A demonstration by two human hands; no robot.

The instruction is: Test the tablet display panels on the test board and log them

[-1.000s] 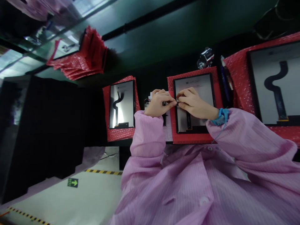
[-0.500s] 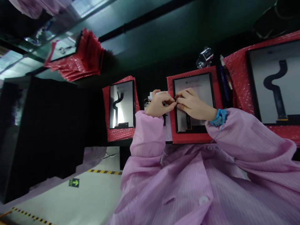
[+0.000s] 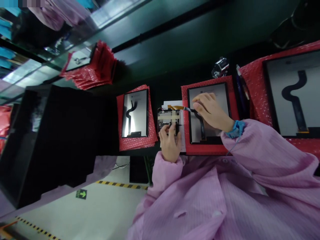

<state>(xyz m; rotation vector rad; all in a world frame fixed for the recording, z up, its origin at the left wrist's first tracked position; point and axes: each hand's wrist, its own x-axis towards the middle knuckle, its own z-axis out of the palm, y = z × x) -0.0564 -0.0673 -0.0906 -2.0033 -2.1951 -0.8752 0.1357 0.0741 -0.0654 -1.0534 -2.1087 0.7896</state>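
Note:
My left hand (image 3: pixel 170 146) rests with spread fingers on the lower part of a small dark electronic assembly (image 3: pixel 162 114) crossed by pale tape strips. Over the display panel (image 3: pixel 220 93) on red bubble wrap, my right hand (image 3: pixel 212 112) is held with its fingers loosely extended; nothing shows in its grasp. A flat flex cable (image 3: pixel 177 107), orange at the left end and dark toward the panel, spans from the assembly to the panel. White paper (image 3: pixel 183 135) shows beneath the assembly's right side. The right fingertips are above the panel near the cable; whether they touch cannot be made out.
Another display panel (image 3: pixel 141 113) lies on red bubble wrap to the left, and a larger-looking one (image 3: pixel 282 113) at the right. Pens (image 3: pixel 240 86) and a shiny metal object (image 3: pixel 221 66) stand behind. Stacked red bubble-wrap sleeves (image 3: pixel 105 66) sit back left, beyond a black box (image 3: pixel 67 133).
My left hand has left the pinch at the panel's left edge and moved down-left onto the assembly. The cable now spans to the assembly. My right hand has shifted slightly right, its fingers less pinched.

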